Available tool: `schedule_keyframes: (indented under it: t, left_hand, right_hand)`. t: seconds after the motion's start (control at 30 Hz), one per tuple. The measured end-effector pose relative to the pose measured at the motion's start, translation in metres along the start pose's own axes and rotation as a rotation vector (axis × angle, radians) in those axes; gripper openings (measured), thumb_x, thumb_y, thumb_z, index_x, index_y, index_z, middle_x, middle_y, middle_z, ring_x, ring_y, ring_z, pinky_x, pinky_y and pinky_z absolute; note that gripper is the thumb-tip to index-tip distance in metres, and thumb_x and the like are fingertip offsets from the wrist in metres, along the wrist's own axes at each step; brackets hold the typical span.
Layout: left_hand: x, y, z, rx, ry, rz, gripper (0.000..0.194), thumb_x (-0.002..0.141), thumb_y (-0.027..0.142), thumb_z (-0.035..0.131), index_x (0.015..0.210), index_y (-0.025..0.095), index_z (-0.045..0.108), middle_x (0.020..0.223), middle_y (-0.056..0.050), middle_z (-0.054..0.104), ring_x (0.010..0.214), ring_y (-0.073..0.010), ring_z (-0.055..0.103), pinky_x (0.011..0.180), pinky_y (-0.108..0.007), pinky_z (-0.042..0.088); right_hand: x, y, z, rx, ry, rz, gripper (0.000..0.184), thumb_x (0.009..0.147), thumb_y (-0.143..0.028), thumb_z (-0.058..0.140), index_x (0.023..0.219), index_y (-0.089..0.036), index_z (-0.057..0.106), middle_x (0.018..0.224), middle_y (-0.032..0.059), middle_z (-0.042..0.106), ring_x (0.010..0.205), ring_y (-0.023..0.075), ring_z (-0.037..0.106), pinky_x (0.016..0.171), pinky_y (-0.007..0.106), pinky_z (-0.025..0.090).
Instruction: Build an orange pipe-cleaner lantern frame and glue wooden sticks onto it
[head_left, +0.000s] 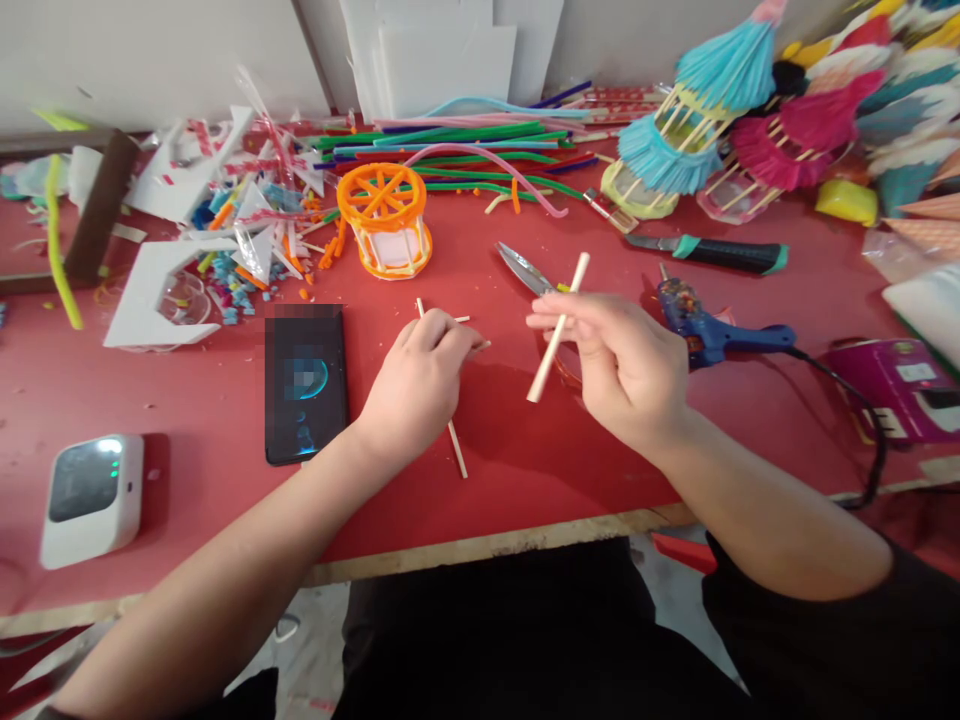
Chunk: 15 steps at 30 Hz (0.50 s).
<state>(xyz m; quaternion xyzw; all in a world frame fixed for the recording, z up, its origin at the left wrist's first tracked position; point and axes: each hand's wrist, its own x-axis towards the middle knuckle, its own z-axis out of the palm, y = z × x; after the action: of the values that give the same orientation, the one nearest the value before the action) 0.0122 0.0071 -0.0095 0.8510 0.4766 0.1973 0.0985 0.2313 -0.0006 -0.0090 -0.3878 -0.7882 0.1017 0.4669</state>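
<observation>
Red covers the tabletop [225,500] where you work, and your right hand [634,375] is closed on a pale stick [545,364], fingers and thumb gripping its middle. The stick slants, its lower end angled towards the near edge. Your left hand [418,375] has its thumb and forefinger drawn close together, but you cannot tell from this view whether they pinch anything. Beneath that hand lies a thin stick [457,452], one end pointing at the near edge.

Just left of your left hand you have a black phone [304,385]; a white device [94,500] sits by the near left corner. Beyond that hand, towards the far edge, stands an orange round frame [384,205], with coloured fuzzy stems [480,140] behind it. Pointed metal blades [523,268] emerge beyond your right hand. To its right are a blue glue gun [712,338] and, farther back, a black-and-green knife [731,253]. Near the far right corner leans a turquoise-roofed tower [675,155], beside a magenta one [799,140].
</observation>
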Motion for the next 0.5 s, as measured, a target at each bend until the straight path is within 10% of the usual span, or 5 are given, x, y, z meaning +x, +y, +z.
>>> schedule_keyframes:
  t: [0.2,0.5]
  left_hand:
    - [0.000,0.004,-0.007,-0.361,0.099,-0.117,0.016,0.096,0.019,0.054,0.095,0.016,0.069,0.089,-0.005,0.074,0.081,-0.0155,0.068,0.072,-0.024,0.053]
    - [-0.005,0.000,0.003,-0.120,0.123,0.125,0.018,0.094,0.018,0.055,0.092,0.014,0.073,0.086,-0.008,0.078,0.079,-0.0201,0.073,0.075,-0.031,0.056]
  right_hand:
    - [0.001,-0.002,0.001,0.060,-0.059,0.148,0.020,0.094,-0.017,0.063,0.106,-0.026,0.076,0.085,0.0003,0.077,0.069,0.0128,0.072,0.067,0.028,0.062]
    - [0.000,0.002,0.012,0.165,-0.114,0.234,0.012,0.089,-0.019,0.071,0.097,-0.025,0.076,0.096,0.0013,0.080,0.084,0.0173,0.075,0.070,0.030,0.062]
